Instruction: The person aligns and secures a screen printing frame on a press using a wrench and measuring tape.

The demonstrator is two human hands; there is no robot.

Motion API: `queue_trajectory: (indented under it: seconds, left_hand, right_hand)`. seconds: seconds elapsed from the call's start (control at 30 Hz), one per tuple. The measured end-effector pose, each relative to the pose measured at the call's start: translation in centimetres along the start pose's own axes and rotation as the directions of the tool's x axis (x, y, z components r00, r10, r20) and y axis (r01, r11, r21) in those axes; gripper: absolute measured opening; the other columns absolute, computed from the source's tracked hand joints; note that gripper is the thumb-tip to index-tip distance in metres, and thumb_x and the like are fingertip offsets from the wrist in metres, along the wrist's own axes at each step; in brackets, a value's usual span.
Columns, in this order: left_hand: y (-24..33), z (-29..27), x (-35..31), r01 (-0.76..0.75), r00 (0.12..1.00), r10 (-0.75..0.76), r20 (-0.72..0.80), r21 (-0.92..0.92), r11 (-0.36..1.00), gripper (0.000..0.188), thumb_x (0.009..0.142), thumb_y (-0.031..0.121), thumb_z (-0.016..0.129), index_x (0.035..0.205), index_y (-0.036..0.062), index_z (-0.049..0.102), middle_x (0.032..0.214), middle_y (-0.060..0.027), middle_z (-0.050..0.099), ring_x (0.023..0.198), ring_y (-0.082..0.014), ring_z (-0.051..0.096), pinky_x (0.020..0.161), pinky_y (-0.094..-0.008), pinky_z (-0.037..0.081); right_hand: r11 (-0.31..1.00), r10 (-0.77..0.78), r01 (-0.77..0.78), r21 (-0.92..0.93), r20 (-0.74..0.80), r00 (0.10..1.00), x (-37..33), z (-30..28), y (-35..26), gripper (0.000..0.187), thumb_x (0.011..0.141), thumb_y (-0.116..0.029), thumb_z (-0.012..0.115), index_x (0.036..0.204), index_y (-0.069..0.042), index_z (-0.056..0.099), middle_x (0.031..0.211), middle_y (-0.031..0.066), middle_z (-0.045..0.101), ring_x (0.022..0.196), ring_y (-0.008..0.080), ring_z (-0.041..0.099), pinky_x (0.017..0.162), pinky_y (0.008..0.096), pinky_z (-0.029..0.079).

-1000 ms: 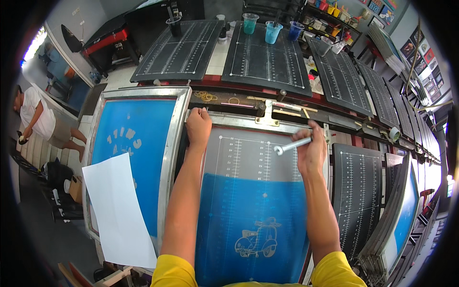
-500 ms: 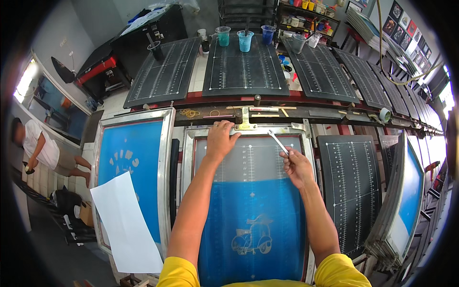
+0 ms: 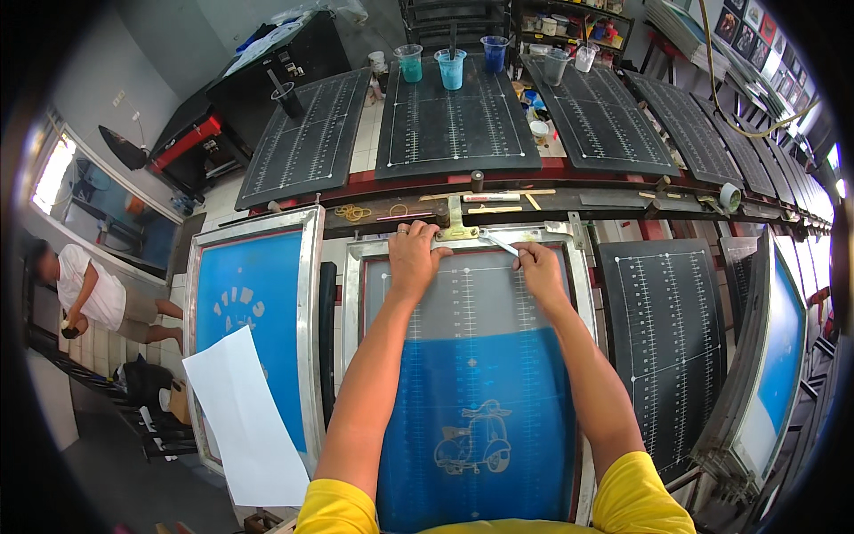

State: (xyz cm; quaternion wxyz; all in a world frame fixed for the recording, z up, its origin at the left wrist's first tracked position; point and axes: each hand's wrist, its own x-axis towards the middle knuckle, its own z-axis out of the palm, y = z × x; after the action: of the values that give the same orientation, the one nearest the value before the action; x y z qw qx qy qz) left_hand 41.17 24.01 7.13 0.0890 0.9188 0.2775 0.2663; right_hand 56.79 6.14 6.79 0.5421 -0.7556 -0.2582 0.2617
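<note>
Two-handed work: the right hand (image 3: 538, 269) grasps a silver, open-ended metal wrench (image 3: 501, 242) at the brass-coloured metal bracket (image 3: 455, 222) atop a silver-framed blue screen (image 3: 422, 400); the left hand (image 3: 414, 258) touches the frame (image 3: 351, 294), whether gripping I can't tell. Seating the wrench squarely seems wise.

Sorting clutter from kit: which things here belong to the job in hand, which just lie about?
Likely in the job:
wrench, in the right grip, at the metal bracket
scooter-image screen, left grip on its frame

Lying about:
white sheet
yellow bands
tape roll
</note>
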Motion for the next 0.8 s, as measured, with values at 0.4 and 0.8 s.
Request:
queue_trajectory:
  seconds: [0.4,0.8]
  left_hand:
    - [0.1,-0.1,0.1,0.014,1.0,-0.014,0.016,0.016,1.0,0.04,0.07,0.034,0.076,0.1,0.0105,0.066,0.097,-0.0032,0.06,0.092,-0.0276,0.054,0.08,-0.0409,0.04]
    - [-1.6,-0.3,0.0,-0.032,0.998,0.034,0.049,-0.033,0.999,0.04,0.07,0.034,0.076,0.103,0.0131,0.068,0.097,-0.003,0.062,0.093,-0.0275,0.055,0.078,-0.0405,0.044]
  right_hand:
    - [0.999,0.017,-0.02,0.039,0.073,0.997,1.0,0.0,0.9,0.024,0.092,-0.01,0.048,0.105,0.0,0.066,0.07,0.0012,0.061,0.06,0.0074,0.049,0.055,0.025,0.04]
    - [0.988,-0.09,0.105,-0.118,0.125,0.988,2.6,-0.8,0.1,0.023,0.088,-0.009,0.049,0.099,0.003,0.066,0.067,0.0063,0.063,0.062,0.0121,0.057,0.059,0.0281,0.044]
